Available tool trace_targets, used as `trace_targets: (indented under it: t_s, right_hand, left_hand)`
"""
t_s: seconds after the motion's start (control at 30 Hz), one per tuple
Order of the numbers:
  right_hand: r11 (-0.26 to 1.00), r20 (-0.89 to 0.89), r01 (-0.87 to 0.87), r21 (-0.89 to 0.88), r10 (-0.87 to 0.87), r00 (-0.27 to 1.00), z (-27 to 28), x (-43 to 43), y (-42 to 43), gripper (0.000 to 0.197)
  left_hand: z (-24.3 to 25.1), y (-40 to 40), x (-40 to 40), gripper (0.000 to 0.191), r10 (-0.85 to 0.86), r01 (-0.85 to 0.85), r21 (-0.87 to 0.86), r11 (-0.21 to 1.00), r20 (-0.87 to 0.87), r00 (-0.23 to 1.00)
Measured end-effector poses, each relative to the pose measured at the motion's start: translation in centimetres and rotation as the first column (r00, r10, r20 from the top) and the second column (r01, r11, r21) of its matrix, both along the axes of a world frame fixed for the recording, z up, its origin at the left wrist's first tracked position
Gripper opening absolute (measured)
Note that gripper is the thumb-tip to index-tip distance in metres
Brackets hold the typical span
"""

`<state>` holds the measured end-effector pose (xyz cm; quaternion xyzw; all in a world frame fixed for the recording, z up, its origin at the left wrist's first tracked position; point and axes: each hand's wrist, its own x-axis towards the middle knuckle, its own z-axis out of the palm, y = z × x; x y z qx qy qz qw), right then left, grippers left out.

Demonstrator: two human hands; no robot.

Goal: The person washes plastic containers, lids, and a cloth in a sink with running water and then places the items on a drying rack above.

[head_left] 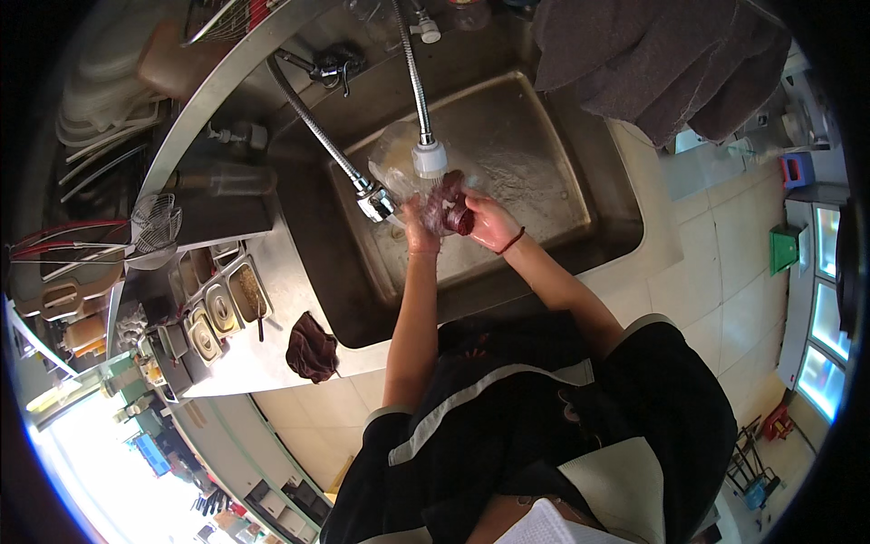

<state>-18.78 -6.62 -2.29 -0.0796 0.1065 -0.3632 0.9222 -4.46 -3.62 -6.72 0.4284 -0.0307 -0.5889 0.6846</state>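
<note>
Over the sink (pixel 476 275), a wet dark-red cloth (pixel 457 216) is held bunched between my hands. My right hand (pixel 493 221) grips its right side, and a dark band circles that wrist. On the cloth's left side is my left hand (pixel 423 234), its fingers partly hidden by water and the cloth. Water runs onto the cloth from a white faucet head (pixel 429 160) on a flexible metal hose. A second, chrome faucet head (pixel 376 202) hangs just left of my left hand. Behind the hands lies clear plastic (pixel 391 160), its exact form unclear.
A dark brown cloth (pixel 312 348) lies on the steel counter left of the sink. Beyond it are lidded metal containers (pixel 221 306) and wire strainers (pixel 156 221). Grey-brown towels (pixel 659 61) hang at the upper right. A pump bottle (pixel 248 134) stands behind the counter.
</note>
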Motion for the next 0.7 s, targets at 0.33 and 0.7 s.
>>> trace_targets:
  t_s: [0.33, 0.7]
  right_hand:
    - [0.239, -0.537, -0.482, -0.843, -0.347, 0.769, 1.0, -2.1, -0.4, 0.017]
    - [-0.183, -0.54, -0.604, -0.776, -0.303, 0.785, -1.0, -0.5, 3.1, 0.035]
  left_hand:
    - [2.1, 4.0, 1.4, 0.05, -0.131, 0.068, -0.175, 0.982, -0.376, 0.917]
    - [2.0, 4.8, 1.2, 0.064, 0.132, -0.134, -0.018, 0.991, -0.094, 0.987]
